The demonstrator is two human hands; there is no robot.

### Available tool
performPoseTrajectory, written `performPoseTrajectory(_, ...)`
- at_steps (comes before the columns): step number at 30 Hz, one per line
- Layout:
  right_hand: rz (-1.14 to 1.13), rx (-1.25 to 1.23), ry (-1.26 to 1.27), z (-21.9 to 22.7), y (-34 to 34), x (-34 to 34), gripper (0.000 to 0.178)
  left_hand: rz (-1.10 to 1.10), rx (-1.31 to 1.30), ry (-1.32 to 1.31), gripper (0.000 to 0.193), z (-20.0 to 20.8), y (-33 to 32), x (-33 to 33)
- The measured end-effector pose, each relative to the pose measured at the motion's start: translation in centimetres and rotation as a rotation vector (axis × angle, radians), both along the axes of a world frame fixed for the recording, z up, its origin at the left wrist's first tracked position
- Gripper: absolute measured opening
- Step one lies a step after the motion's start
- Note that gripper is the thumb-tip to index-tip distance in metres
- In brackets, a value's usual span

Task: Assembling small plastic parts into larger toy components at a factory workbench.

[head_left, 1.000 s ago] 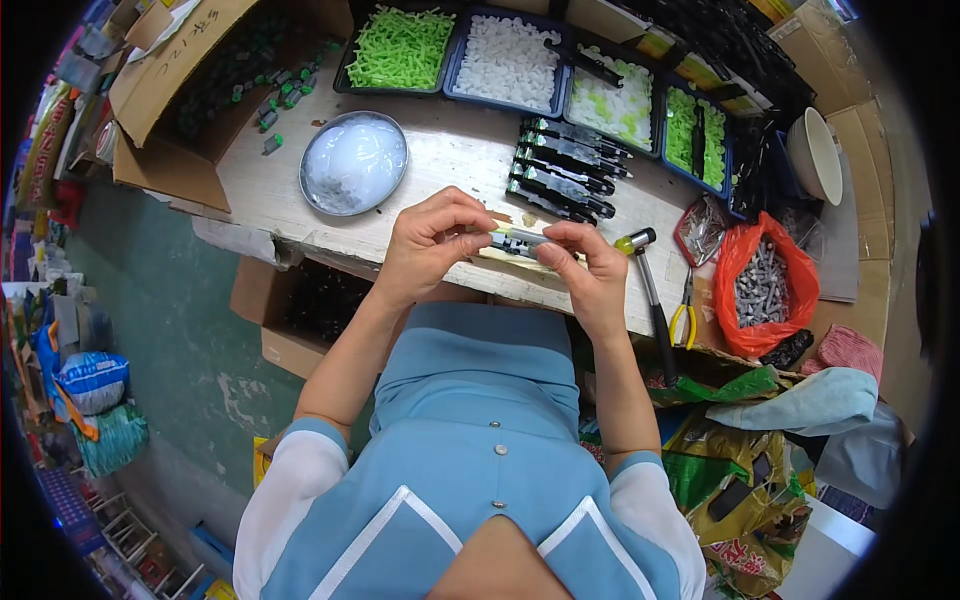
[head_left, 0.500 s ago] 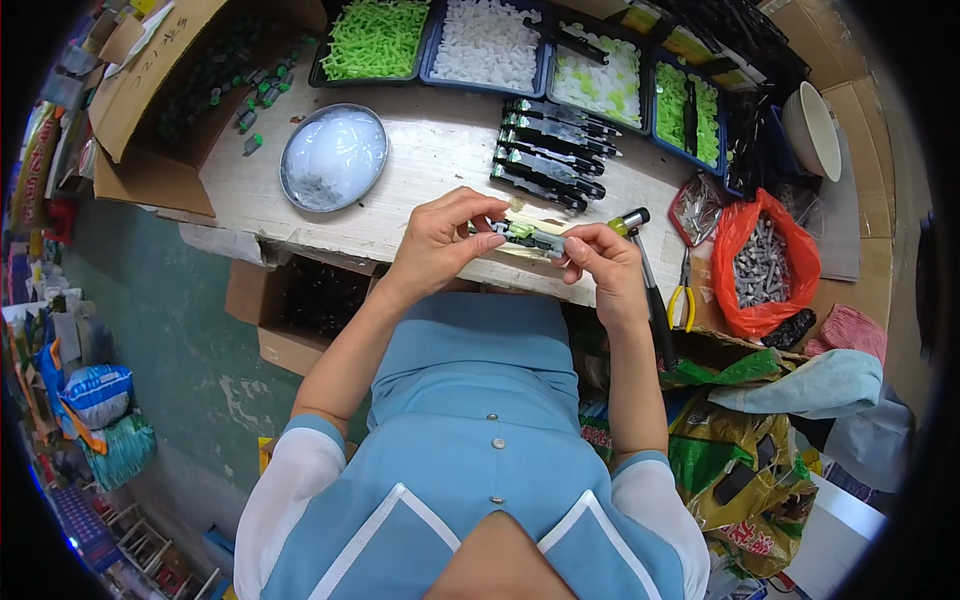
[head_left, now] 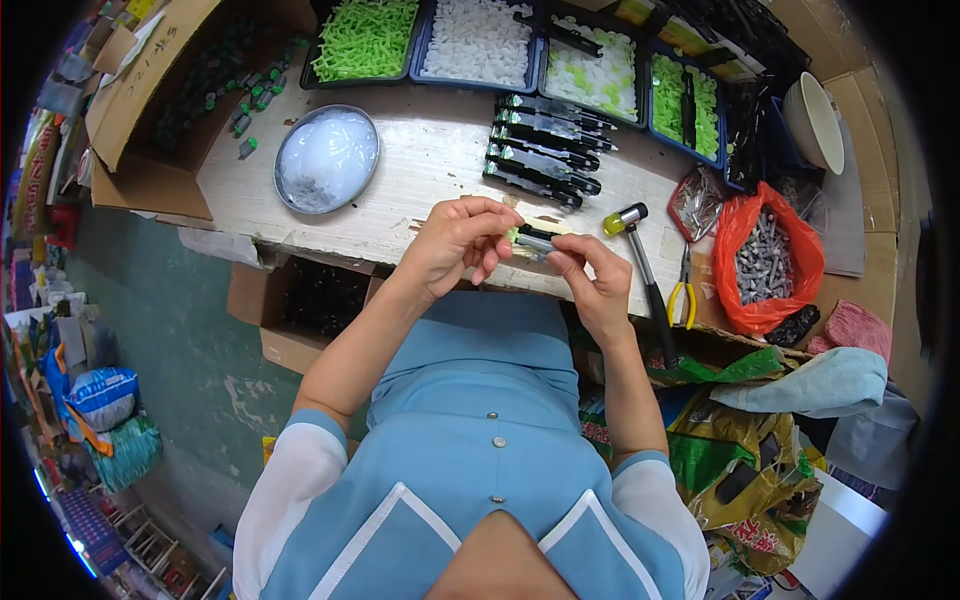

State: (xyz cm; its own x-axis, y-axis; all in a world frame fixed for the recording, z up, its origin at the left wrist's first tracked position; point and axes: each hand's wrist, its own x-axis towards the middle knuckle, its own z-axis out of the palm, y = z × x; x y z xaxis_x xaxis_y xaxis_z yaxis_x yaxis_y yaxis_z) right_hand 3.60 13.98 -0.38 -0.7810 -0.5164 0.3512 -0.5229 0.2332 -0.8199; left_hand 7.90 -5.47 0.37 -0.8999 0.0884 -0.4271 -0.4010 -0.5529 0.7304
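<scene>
Black-and-grey part (head_left: 538, 241), slim, with light green at its left end, sits between the two hands above the near edge of the workbench (head_left: 420, 130). Left hand (head_left: 452, 247): thumb and fingers pinched together on the green end; exact contact partly hidden by the fingers. Right hand (head_left: 602, 280): thumb and forefinger clamped on the opposite end. Just beyond lies a stack of black assemblies (head_left: 545, 150), side by side. Hammer (head_left: 627, 219) rests right of the right hand; yellow-handled pliers (head_left: 683, 298) beside it, then a red-orange bag (head_left: 733, 295) of grey pieces (head_left: 765, 262). Round dish (head_left: 327, 160), glossy whitish contents, stands to the left. Four trays (head_left: 470, 84) of green and white pieces line the far side.
</scene>
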Motion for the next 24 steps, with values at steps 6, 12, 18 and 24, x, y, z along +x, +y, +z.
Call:
performPoseTrajectory(6,-0.113,-0.206,-0.75,0.4,1.5,-0.8,0.011,0.208,-0.401,0.163,0.015,-0.7,0.3,0.5)
performPoseTrajectory(12,-0.151,-0.159,-0.867,-0.6,2.4,-1.7,0.012,0.194,-1.33,0.582,0.025,-2.9,0.6,0.4)
performPoseTrajectory(18,-0.116,-0.133,-0.88,-0.6,1.8,-1.9,0.011,0.179,-1.4,0.607,0.027,-4.2,1.5,0.0)
performPoseTrajectory(24,-0.058,-0.125,-0.842,-1.3,1.5,-2.1,0.009,0.165,-1.39,0.596,0.027,-4.3,1.6,0.0)
